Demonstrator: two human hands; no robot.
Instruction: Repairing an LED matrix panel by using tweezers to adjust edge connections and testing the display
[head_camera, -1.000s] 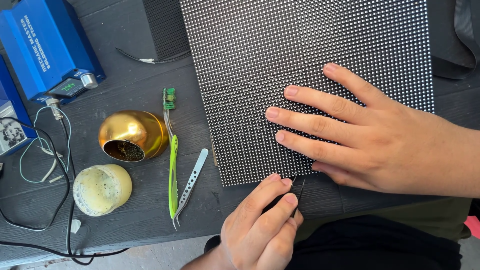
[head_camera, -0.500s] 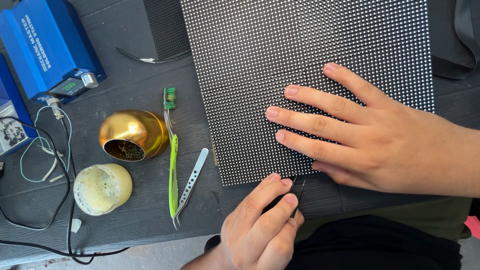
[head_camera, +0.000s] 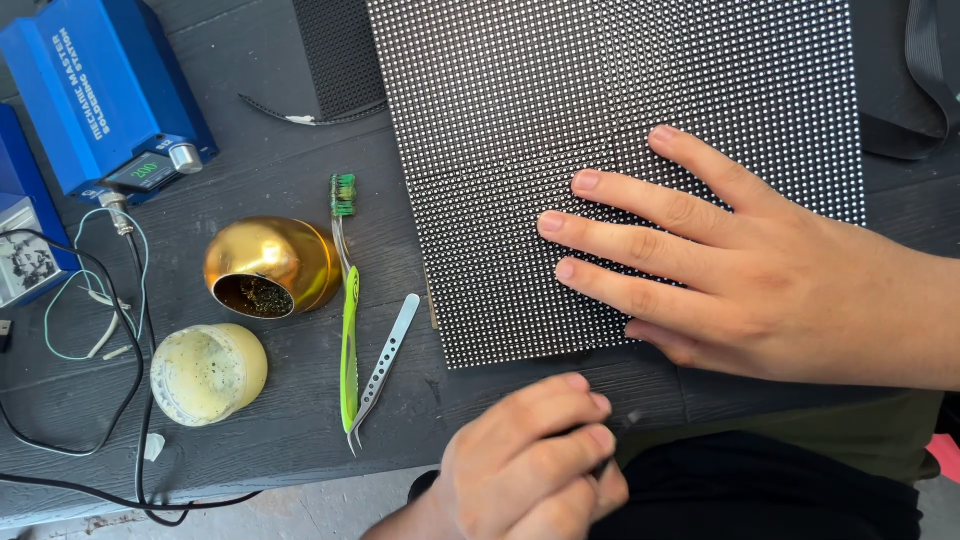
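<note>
right hand (head_camera: 760, 290) laid flat, fingers spread, on the LED matrix panel (head_camera: 600, 130) | left hand (head_camera: 530, 465) curled at the table edge (head_camera: 300, 440), thin dark tool pinched | tweezers (head_camera: 385, 360) beside green toothbrush (head_camera: 347, 300)

blue box (head_camera: 100, 90) at top left, white lettering on its top, small dark display (head_camera: 143, 172) on its front edge; second blue box (head_camera: 25, 235) at left edge with pale label (head_camera: 22, 265).
</note>
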